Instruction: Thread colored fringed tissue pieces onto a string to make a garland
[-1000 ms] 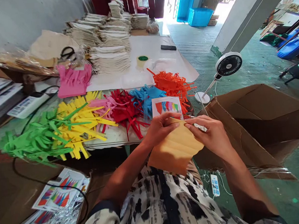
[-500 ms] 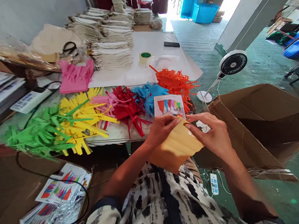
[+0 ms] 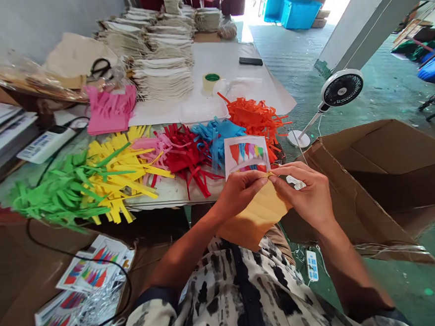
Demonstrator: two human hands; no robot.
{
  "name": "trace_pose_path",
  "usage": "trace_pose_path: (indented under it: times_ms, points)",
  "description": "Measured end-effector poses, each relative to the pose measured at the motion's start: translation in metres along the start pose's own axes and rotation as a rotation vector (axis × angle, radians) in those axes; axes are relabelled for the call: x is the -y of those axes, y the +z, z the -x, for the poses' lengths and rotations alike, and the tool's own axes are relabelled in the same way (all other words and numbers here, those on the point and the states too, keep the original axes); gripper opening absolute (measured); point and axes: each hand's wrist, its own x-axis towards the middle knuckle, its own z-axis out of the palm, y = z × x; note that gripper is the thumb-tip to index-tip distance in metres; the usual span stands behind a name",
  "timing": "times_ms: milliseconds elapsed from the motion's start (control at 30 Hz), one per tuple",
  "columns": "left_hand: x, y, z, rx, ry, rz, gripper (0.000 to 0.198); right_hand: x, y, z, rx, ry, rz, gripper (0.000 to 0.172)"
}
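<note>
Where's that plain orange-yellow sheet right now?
In the head view, the orange-yellow sheet is just right of centre, pinched along its top edge by the left hand and right hand, in front of the patterned shirt.

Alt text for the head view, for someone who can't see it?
Left hand and right hand pinch a yellow-orange sheet by its edge. Beyond are a printed card and coloured fringes on a table; right, an open box.

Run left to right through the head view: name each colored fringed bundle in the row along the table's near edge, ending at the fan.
Green fringed bundle → yellow fringed bundle → light pink fringed bundle → dark red fringed bundle → blue fringed bundle → orange-red fringed bundle → white-rimmed fan.
</note>
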Motion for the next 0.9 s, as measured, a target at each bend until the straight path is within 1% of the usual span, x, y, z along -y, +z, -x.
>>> trace_pose_path:
  times_ms: [133, 267, 367, 500, 567, 667, 800, 900]
  points:
    - [-0.002, 0.002, 0.000, -0.034, 0.000, -0.036, 0.035, 0.003, 0.006, 0.005, -0.145, -0.109, 0.158, 0.008]
    - [-0.003, 0.003, -0.002, -0.092, -0.013, 0.024, 0.032, 0.004, 0.013, 0.010, -0.238, -0.217, 0.295, 0.006]
    - [-0.003, 0.004, -0.002, -0.105, -0.030, 0.089, 0.032, 0.004, 0.017, 0.012, -0.284, -0.281, 0.361, 0.010]
    - [-0.006, 0.004, 0.000, -0.104, -0.056, 0.149, 0.034, -0.001, 0.019, 0.012, -0.345, -0.402, 0.380, 0.017]
    - [-0.008, 0.003, 0.002, -0.092, -0.068, 0.184, 0.036, -0.003, 0.020, 0.011, -0.353, -0.449, 0.360, 0.022]
    - [-0.012, 0.001, 0.004, -0.079, -0.112, 0.221, 0.044, -0.004, 0.019, 0.010, -0.317, -0.450, 0.292, 0.024]
    - [-0.012, 0.000, 0.007, -0.129, -0.187, 0.181, 0.055, -0.002, 0.017, 0.011, -0.242, -0.453, 0.223, 0.021]
    - [-0.009, 0.000, 0.007, -0.160, -0.207, 0.177, 0.058, -0.002, 0.017, 0.011, -0.222, -0.446, 0.215, 0.021]
